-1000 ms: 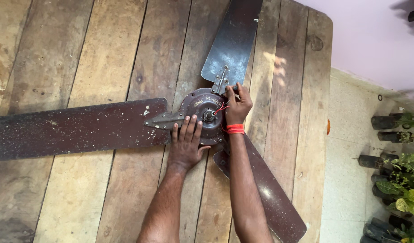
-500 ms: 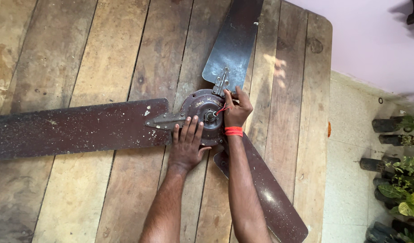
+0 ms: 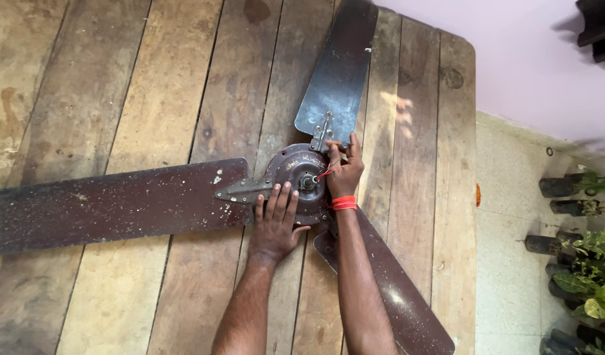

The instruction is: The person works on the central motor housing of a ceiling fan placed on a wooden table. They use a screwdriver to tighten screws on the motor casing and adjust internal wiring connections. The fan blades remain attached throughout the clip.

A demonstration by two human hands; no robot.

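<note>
- Plank table (image 3: pixel 151 85); its right edge meets pale floor with potted plants (image 3: pixel 588 263).
- Left hand (image 3: pixel 276 223) lies flat, fingers spread, on the fan hub (image 3: pixel 296 177).
- Right hand (image 3: pixel 345 172) pinches the blade bracket (image 3: pixel 323 133).

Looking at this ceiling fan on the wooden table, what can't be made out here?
Head view only:
- Left blade: tip cut off by the frame's left edge.
- Lower blade: partly hidden by the right forearm.
- Whatever the right hand pinches at the motor hub: hidden by its fingers.
- Hub under the left hand: covered.
</note>
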